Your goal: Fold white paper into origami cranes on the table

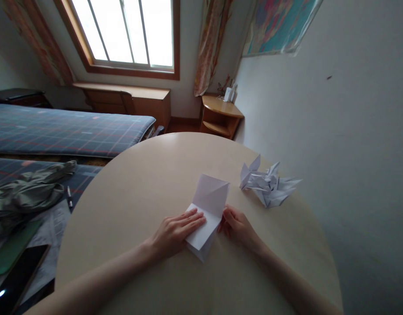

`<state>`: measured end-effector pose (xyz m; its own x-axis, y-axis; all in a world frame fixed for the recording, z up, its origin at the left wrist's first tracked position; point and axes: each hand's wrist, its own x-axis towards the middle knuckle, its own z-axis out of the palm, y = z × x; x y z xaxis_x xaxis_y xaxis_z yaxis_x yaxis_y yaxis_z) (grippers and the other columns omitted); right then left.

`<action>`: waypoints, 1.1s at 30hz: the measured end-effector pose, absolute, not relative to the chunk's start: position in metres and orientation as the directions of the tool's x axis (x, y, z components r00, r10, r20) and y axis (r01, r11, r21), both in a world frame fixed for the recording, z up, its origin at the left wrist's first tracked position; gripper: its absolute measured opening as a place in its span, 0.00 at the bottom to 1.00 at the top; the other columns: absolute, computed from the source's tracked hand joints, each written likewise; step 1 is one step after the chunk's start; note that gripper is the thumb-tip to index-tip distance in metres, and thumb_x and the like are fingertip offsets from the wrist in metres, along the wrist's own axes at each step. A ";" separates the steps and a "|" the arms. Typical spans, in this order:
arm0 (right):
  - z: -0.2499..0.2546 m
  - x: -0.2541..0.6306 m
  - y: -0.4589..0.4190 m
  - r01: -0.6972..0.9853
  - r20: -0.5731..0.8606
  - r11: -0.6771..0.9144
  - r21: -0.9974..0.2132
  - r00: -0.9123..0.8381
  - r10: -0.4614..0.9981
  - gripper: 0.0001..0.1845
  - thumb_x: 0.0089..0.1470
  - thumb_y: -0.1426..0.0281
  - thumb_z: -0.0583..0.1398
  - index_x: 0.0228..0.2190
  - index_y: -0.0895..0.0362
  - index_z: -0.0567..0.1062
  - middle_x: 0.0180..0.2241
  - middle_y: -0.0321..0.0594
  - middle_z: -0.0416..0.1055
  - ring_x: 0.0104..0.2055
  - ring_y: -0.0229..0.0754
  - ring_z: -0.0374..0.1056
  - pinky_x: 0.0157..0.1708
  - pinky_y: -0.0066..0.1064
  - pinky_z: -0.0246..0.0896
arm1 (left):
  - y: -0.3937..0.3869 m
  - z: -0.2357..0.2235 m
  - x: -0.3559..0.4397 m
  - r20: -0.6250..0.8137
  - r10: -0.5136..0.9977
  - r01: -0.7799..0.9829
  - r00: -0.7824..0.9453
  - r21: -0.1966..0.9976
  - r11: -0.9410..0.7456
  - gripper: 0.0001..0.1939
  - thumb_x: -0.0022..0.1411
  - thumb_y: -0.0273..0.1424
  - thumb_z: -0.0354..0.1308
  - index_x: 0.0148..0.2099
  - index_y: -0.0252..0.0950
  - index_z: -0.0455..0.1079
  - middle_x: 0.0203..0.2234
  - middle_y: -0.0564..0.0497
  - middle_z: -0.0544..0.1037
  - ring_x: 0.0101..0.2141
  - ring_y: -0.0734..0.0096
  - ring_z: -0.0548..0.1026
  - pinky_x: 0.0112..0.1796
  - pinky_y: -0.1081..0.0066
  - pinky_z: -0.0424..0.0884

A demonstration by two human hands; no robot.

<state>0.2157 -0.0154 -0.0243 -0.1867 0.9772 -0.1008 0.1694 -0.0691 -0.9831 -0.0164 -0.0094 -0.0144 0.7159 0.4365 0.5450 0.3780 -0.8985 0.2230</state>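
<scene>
A creased sheet of white paper [210,194] lies in front of me on the round table [145,188]. Its far half tilts up from a crosswise fold, and a diagonal crease runs over it. My left hand [180,228] rests with outstretched fingers on the near half. At the right edge by the fold, my right hand [237,225] has its thumb and curled fingers closed on the paper; part of the fingertips is hidden. Beyond that hand sits a cluster of folded white paper figures [267,183] with pointed tips, touching one another.
A wall [362,144] runs along the table's right side. To the left, a plaid mattress [66,131] holds crumpled clothing [30,188], a pen [69,197], a green folder [15,247] and a dark phone [20,275]. A corner shelf [221,107] stands behind the table.
</scene>
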 end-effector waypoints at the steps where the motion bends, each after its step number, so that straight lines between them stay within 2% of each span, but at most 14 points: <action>1: -0.024 0.217 -0.016 0.174 -0.079 -0.046 -0.984 -0.191 0.978 0.31 0.47 0.40 0.51 0.28 0.57 0.67 0.19 0.35 0.69 0.17 0.35 0.61 0.17 0.26 0.55 | -0.011 -0.015 -0.016 0.543 0.451 0.375 0.708 0.252 -0.892 0.23 0.61 0.22 0.46 0.59 0.36 0.59 0.50 0.45 0.73 0.52 0.63 0.68 0.48 0.66 0.71; 4: -0.020 0.216 -0.017 0.151 -0.006 0.025 -0.988 -0.203 0.979 0.35 0.41 0.38 0.54 0.36 0.56 0.66 0.28 0.39 0.71 0.27 0.42 0.68 0.24 0.29 0.62 | -0.014 -0.015 -0.015 0.552 0.499 0.358 0.668 0.348 -0.866 0.24 0.60 0.22 0.47 0.59 0.36 0.59 0.50 0.45 0.72 0.53 0.63 0.68 0.50 0.66 0.70; 8: -0.010 0.211 -0.020 0.146 -0.003 0.033 -0.989 -0.240 0.971 0.37 0.37 0.42 0.61 0.40 0.54 0.61 0.36 0.42 0.71 0.35 0.47 0.69 0.29 0.33 0.65 | -0.015 -0.014 -0.014 0.596 0.539 0.300 0.595 0.457 -0.837 0.22 0.62 0.22 0.47 0.58 0.37 0.60 0.50 0.44 0.73 0.52 0.64 0.69 0.51 0.67 0.69; 11: -0.008 0.209 -0.021 0.154 -0.024 0.015 -0.988 -0.251 0.968 0.35 0.40 0.46 0.62 0.43 0.54 0.59 0.38 0.44 0.70 0.37 0.49 0.69 0.28 0.33 0.66 | -0.018 -0.013 -0.014 0.592 0.599 0.259 0.539 0.561 -0.786 0.20 0.64 0.25 0.47 0.58 0.39 0.61 0.50 0.45 0.73 0.51 0.64 0.71 0.50 0.67 0.69; 13: -0.010 0.211 -0.019 0.156 -0.033 0.006 -0.988 -0.245 0.969 0.32 0.44 0.50 0.61 0.45 0.55 0.59 0.40 0.45 0.70 0.39 0.49 0.69 0.31 0.34 0.67 | -0.020 -0.013 -0.013 0.520 0.716 0.259 0.467 0.693 -0.672 0.19 0.66 0.27 0.46 0.59 0.41 0.59 0.51 0.45 0.73 0.49 0.64 0.72 0.48 0.68 0.71; 15: -0.015 0.215 -0.016 0.180 -0.037 0.000 -0.984 -0.200 0.979 0.27 0.49 0.54 0.59 0.45 0.56 0.61 0.39 0.45 0.70 0.39 0.49 0.68 0.33 0.36 0.66 | -0.021 -0.013 -0.011 0.431 0.837 0.220 0.338 0.828 -0.515 0.20 0.67 0.29 0.44 0.61 0.43 0.55 0.55 0.44 0.68 0.47 0.63 0.74 0.46 0.67 0.72; 17: -0.020 0.219 -0.012 0.190 -0.040 -0.013 -0.982 -0.138 0.990 0.22 0.51 0.57 0.57 0.43 0.57 0.63 0.38 0.45 0.70 0.39 0.49 0.68 0.34 0.37 0.66 | -0.018 -0.013 -0.009 0.406 0.896 0.151 0.179 0.889 -0.433 0.22 0.68 0.29 0.44 0.62 0.44 0.48 0.60 0.42 0.60 0.47 0.61 0.74 0.45 0.64 0.73; 19: -0.025 0.223 -0.008 0.152 -0.059 -0.040 -0.988 -0.123 0.991 0.20 0.51 0.59 0.57 0.42 0.57 0.64 0.38 0.45 0.71 0.38 0.48 0.68 0.34 0.37 0.66 | -0.011 -0.012 -0.009 0.475 0.880 0.171 0.027 0.865 -0.472 0.27 0.66 0.28 0.48 0.63 0.44 0.44 0.62 0.40 0.54 0.51 0.59 0.70 0.48 0.59 0.71; 22: -0.029 0.226 -0.005 0.093 -0.070 -0.059 -0.994 -0.125 0.990 0.22 0.49 0.61 0.59 0.44 0.56 0.62 0.40 0.45 0.71 0.39 0.48 0.69 0.36 0.37 0.66 | -0.002 -0.006 -0.013 0.647 0.759 0.454 -0.075 0.700 -0.552 0.37 0.60 0.25 0.55 0.65 0.42 0.40 0.63 0.40 0.50 0.60 0.54 0.55 0.56 0.51 0.58; 25: -0.029 0.227 -0.003 0.064 -0.068 -0.062 -0.996 -0.110 0.992 0.24 0.48 0.61 0.61 0.45 0.56 0.61 0.41 0.45 0.71 0.40 0.48 0.69 0.37 0.38 0.66 | 0.002 0.001 -0.016 0.725 0.688 0.720 0.005 0.475 -0.506 0.43 0.56 0.20 0.57 0.66 0.43 0.39 0.65 0.43 0.40 0.63 0.51 0.41 0.59 0.46 0.46; 28: -0.027 0.228 -0.001 0.040 -0.057 -0.053 -0.998 -0.110 0.992 0.25 0.48 0.62 0.61 0.45 0.56 0.60 0.41 0.45 0.71 0.41 0.48 0.69 0.39 0.40 0.66 | 0.005 0.001 -0.020 0.700 0.694 0.804 0.170 0.309 -0.508 0.41 0.55 0.14 0.53 0.65 0.46 0.45 0.66 0.49 0.31 0.63 0.49 0.36 0.58 0.42 0.42; 29: -0.026 0.228 -0.001 0.034 -0.054 -0.050 -0.998 -0.113 0.992 0.26 0.48 0.62 0.61 0.46 0.56 0.59 0.42 0.45 0.71 0.41 0.48 0.69 0.40 0.40 0.66 | 0.007 -0.002 -0.022 0.673 0.697 0.798 0.246 0.268 -0.540 0.40 0.55 0.13 0.51 0.65 0.46 0.48 0.66 0.50 0.32 0.63 0.49 0.35 0.58 0.41 0.40; 31: -0.025 0.228 0.000 0.035 -0.049 -0.045 -0.998 -0.122 0.991 0.26 0.48 0.63 0.61 0.46 0.56 0.59 0.43 0.46 0.70 0.42 0.49 0.68 0.41 0.41 0.65 | 0.013 -0.009 -0.027 0.589 0.672 0.718 0.450 0.209 -0.664 0.39 0.55 0.10 0.45 0.64 0.45 0.49 0.65 0.50 0.44 0.64 0.54 0.38 0.58 0.41 0.40; 33: -0.025 0.229 0.001 0.040 -0.039 -0.034 -0.999 -0.127 0.991 0.26 0.47 0.64 0.61 0.47 0.56 0.59 0.44 0.46 0.70 0.44 0.49 0.68 0.43 0.42 0.65 | 0.019 -0.017 -0.032 0.482 0.575 0.543 0.661 0.222 -0.810 0.37 0.57 0.11 0.41 0.65 0.41 0.46 0.62 0.48 0.55 0.63 0.62 0.46 0.59 0.47 0.47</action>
